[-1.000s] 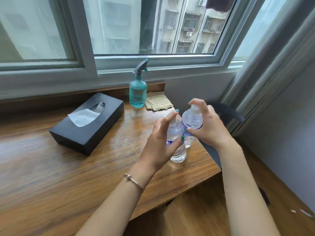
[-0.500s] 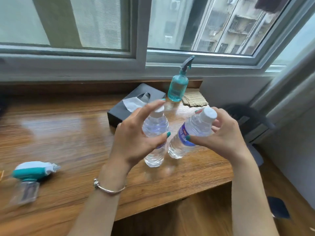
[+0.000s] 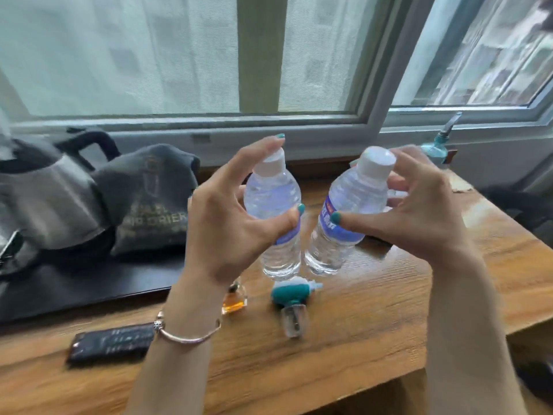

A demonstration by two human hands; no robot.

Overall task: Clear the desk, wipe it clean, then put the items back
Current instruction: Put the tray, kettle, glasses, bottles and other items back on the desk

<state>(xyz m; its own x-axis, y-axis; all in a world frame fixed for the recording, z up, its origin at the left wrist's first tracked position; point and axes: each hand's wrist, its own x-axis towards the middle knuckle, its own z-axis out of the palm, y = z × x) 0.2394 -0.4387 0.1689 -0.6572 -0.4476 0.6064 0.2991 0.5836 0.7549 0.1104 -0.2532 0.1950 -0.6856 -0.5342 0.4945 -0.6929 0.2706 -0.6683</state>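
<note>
We hold a water bottle in each hand above the middle of the desk (image 3: 389,310), both lifted off the wood. Our left hand (image 3: 227,223) has its fingers and thumb curled round the left bottle (image 3: 273,211), which stands upright; our right hand (image 3: 419,211) pinches the right bottle (image 3: 350,214), tilted with its cap away from the other. The bottles' bases sit just beside each other.

Compared with half a second ago, our view has swung left (the tissue box is gone from sight), and the sprayer (image 3: 437,145) now sits at the far right corner. The teal plug-in (image 3: 294,298), earlier well to our left, now lies just below the bottles. Newly in view are a perfume bottle (image 3: 235,301), a remote (image 3: 110,342) near the front edge, a kettle (image 3: 48,187) and a grey pouch (image 3: 152,202) along the far left.
</note>
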